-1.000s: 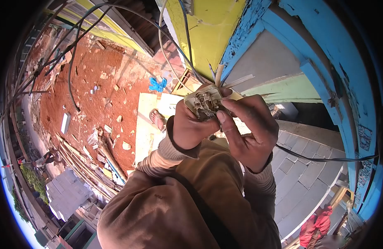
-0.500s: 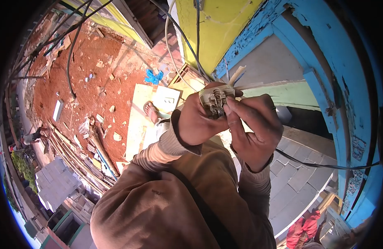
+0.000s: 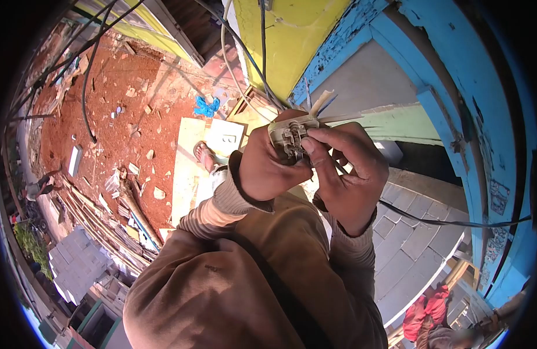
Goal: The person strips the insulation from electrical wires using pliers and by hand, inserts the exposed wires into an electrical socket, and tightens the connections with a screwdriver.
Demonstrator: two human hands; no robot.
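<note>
A small cream-coloured electrical fitting (image 3: 293, 137) with metal contacts inside is held open side up. My left hand (image 3: 268, 168) is wrapped round its left and lower edges. My right hand (image 3: 353, 174) has thumb and forefinger pressed together at the fitting's right edge; whether they pinch the fitting or something small is hidden. Stripped cable ends (image 3: 322, 100) stick up just behind the fitting. A white plate with two openings (image 3: 226, 138) lies on the pale board (image 3: 189, 142) by my foot.
Black cables (image 3: 91, 87) hang at the upper left. A blue wooden frame (image 3: 454, 110) and a yellow wall (image 3: 297, 35) stand close ahead and right. Wooden poles (image 3: 105, 224) and rubble lie on red soil. A person (image 3: 40, 187) is far left; red cloth (image 3: 425, 314) is lower right.
The view has shifted, with surroundings displaced. Both hands stay at the fitting, which has tilted slightly; the right fingertips have moved a little along its edge. The distant person has changed posture.
</note>
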